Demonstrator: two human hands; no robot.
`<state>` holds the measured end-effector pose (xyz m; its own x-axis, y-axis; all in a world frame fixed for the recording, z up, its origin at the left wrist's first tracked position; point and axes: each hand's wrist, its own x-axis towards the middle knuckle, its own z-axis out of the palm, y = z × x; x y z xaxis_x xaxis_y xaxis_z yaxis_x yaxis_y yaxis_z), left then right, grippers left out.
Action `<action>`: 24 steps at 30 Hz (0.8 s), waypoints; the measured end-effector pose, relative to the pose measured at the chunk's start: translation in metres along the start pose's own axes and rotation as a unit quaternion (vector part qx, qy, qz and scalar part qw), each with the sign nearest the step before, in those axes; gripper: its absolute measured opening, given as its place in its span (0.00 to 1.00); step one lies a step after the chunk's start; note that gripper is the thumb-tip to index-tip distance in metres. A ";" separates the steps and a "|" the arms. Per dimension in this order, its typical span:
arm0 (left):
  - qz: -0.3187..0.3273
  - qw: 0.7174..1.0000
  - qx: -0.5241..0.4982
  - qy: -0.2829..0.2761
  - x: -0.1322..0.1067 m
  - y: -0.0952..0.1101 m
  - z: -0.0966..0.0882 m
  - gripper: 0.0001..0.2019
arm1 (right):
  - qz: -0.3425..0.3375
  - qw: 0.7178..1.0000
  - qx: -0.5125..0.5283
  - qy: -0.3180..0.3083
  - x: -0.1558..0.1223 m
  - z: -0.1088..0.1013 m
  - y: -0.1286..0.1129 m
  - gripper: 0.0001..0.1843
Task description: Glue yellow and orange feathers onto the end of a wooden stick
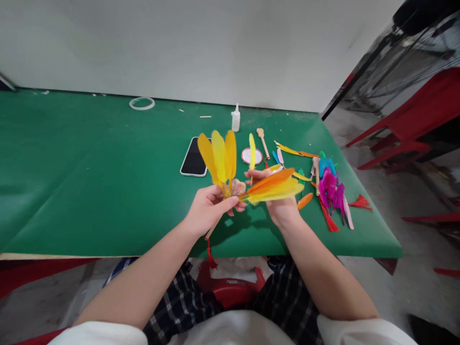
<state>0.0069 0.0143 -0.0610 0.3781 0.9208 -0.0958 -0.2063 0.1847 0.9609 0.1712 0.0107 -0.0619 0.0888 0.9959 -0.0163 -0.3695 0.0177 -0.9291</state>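
Note:
My left hand (pixel 210 207) is closed round the base of a feather fan, a spread of yellow feathers (pixel 219 158) standing up from it, with a thin stick and a red tassel (pixel 210 251) hanging below. My right hand (pixel 276 203) pinches an orange and yellow feather bunch (pixel 275 187) that points right from the fan's base. A single yellow feather (pixel 252 151) rises just above the right hand. Both hands hover over the green table (pixel 89 182), close together.
A black phone (pixel 194 158) lies flat behind the fan. A small white glue bottle (pixel 235 118), a round white disc (pixel 247 156) and a wooden handle (pixel 263 141) lie farther back. Loose coloured feathers (pixel 328 184) are heaped at the right. A white ring (pixel 142 103) lies far back. Red chairs (pixel 413 120) stand right.

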 end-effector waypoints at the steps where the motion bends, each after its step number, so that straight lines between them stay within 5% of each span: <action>1: 0.008 1.000 -0.010 0.020 0.001 0.000 0.000 0.12 | 0.007 1.000 -0.024 0.004 0.001 -0.001 0.006 0.16; 4: 0.037 0.994 -0.032 0.097 0.004 -0.001 0.001 0.12 | 0.023 0.987 -0.157 -0.030 0.004 0.001 0.019 0.13; 8: 0.041 0.987 -0.038 0.153 0.008 -0.004 0.004 0.13 | -0.060 0.958 -0.272 -0.074 0.002 0.007 0.021 0.10; 17: -0.022 0.992 -0.014 0.127 0.006 -0.016 0.014 0.16 | -0.011 0.993 -0.120 0.000 0.002 0.006 0.021 0.12; 24: -0.036 0.997 -0.027 0.070 0.007 -0.022 0.018 0.20 | 0.014 0.993 -0.114 0.031 0.002 0.008 0.017 0.12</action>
<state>0.0305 0.0109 -0.0779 0.2656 0.9425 -0.2030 -0.2320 0.2669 0.9354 0.1576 0.0135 -0.0750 0.1402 0.9884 -0.0584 -0.1546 -0.0364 -0.9873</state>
